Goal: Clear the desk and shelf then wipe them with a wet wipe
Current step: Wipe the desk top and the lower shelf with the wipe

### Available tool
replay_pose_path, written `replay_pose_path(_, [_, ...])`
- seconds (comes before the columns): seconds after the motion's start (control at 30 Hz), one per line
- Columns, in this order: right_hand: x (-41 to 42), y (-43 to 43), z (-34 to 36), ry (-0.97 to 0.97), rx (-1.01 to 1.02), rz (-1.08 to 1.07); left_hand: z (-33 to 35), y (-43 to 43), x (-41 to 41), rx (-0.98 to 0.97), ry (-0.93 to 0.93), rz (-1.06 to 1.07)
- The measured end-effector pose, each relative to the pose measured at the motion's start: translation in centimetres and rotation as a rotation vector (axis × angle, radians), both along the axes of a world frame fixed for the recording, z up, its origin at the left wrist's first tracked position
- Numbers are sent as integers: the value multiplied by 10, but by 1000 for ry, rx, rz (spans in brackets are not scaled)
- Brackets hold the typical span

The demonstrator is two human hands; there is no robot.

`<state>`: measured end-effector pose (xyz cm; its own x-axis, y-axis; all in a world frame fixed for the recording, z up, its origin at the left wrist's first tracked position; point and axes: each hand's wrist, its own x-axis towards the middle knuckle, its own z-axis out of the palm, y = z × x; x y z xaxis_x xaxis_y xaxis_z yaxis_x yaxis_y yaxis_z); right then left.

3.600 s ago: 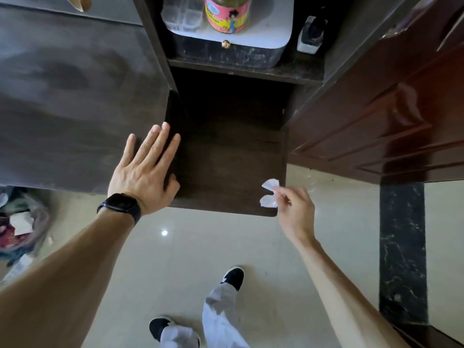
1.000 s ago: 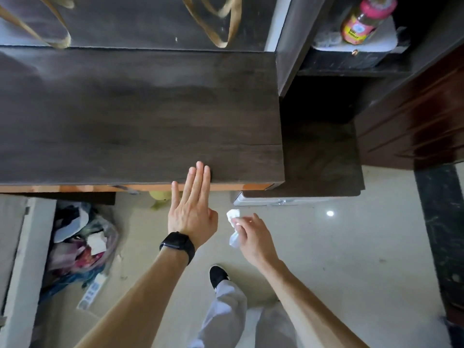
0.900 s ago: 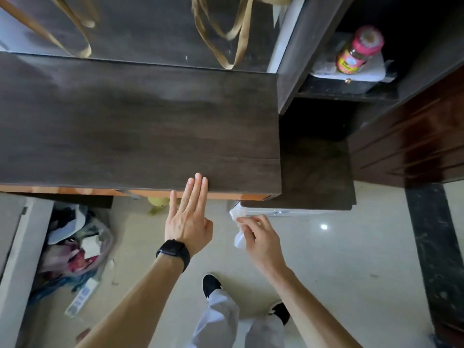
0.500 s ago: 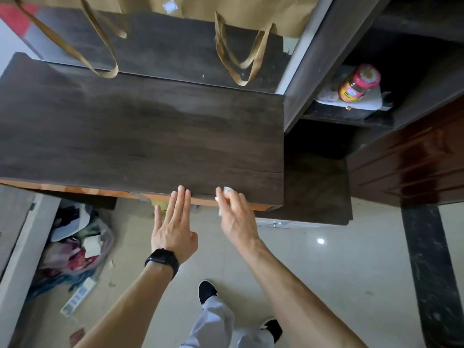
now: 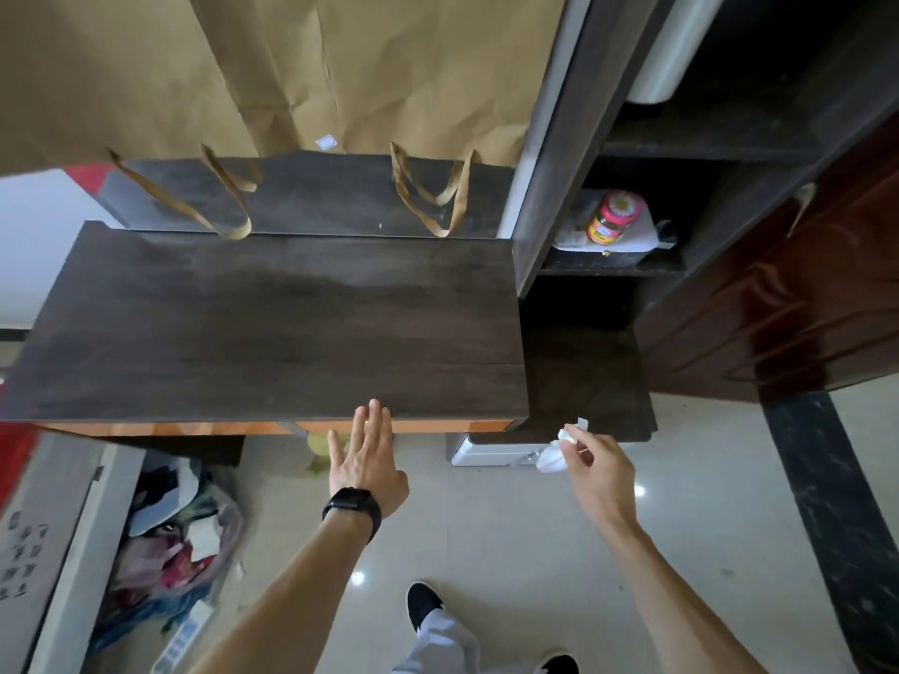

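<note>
The person stood at the desk [image 5: 272, 328], whose dark top lay bare and streaked, so I judged the wiping step was in hand. The left hand [image 5: 365, 454] was flat, fingers straight and close together, tips at the desk's front edge. The right hand [image 5: 601, 471] pinched a crumpled white wipe [image 5: 552, 457] between thumb and fingertips, just off the front corner of the low shelf [image 5: 588, 381]. The next move, I thought, called for spreading the wipe flat and pressing it onto that shelf. A jar [image 5: 614, 217] on the shelf above would need lifting out first.
</note>
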<state>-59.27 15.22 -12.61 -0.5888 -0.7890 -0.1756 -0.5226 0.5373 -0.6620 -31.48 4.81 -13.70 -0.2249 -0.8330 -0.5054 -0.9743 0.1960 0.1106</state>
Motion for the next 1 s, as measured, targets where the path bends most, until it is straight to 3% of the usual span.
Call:
replay_pose_path(0.1, [9, 20, 35, -178, -42, -29, 32, 9, -29, 45, 115, -90])
replay_pose_path(0.33, [-2, 95, 97, -511, -188, -188, 115, 84, -123, 442, 722, -11])
replay_pose_path(0.5, [-35, 174, 127, -568, -270, -281, 136, 153, -182, 435, 708, -212])
replay_pose_path(0.6, [-57, 227, 133, -617, -267, -312, 140, 194, -211, 405, 735, -256])
replay_pose_path(0.77, [-87, 319, 140, -711, -321, -466, 147, 260, -262, 530, 796, -259])
replay_pose_path(1.0, [-110, 413, 138, -592, -378, -622, 152, 350, -331, 568, 745, -275])
